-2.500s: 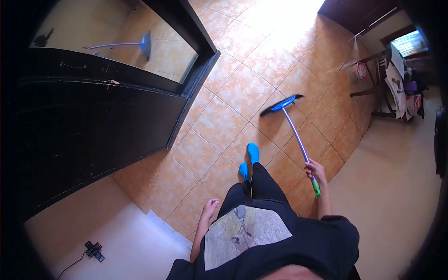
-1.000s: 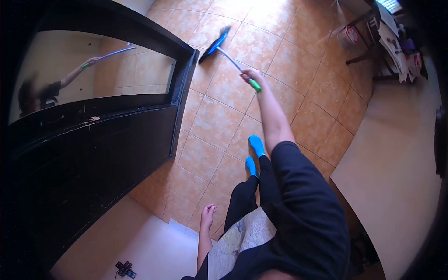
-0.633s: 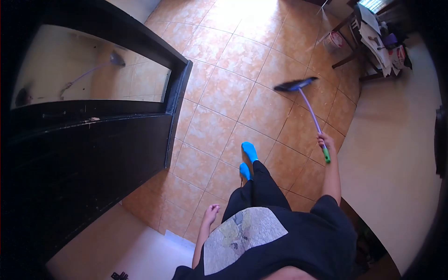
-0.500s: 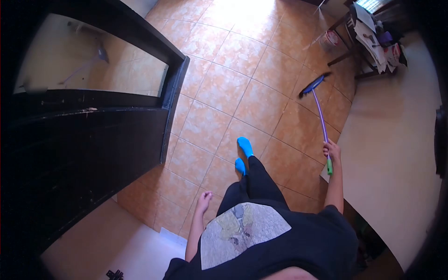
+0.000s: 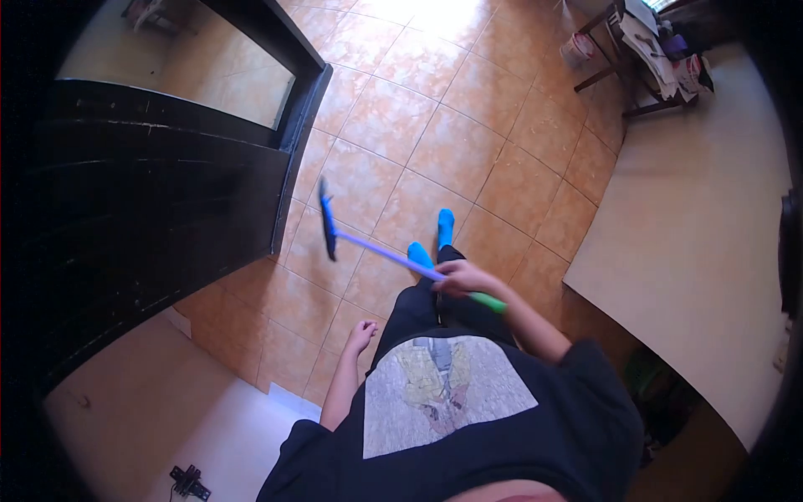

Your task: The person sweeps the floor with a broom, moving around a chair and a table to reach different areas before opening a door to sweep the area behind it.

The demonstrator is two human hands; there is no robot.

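My right hand (image 5: 464,278) is wrapped around the purple handle of a broom (image 5: 385,251), just above its green grip end (image 5: 488,302). The handle slants across in front of my legs to the left. Its blue head with dark bristles (image 5: 328,219) is over the tiles beside the dark cabinet, slightly smeared by motion. At my left side, my left hand (image 5: 361,335) hangs next to my thigh, fingers loosely curled with nothing in them. My feet in blue socks (image 5: 446,227) stand on the floor just beyond the handle.
A black cabinet with a mirror (image 5: 192,63) stands on the left over the orange tiled floor (image 5: 418,167). Far right are a wooden chair (image 5: 615,75) piled with papers and a bucket (image 5: 577,50). A pale wall (image 5: 686,217) runs down the right side.
My right hand has swung the broom from the right side across my body, so its head is now at the left near the cabinet. My feet have shifted; my left hand stays low.
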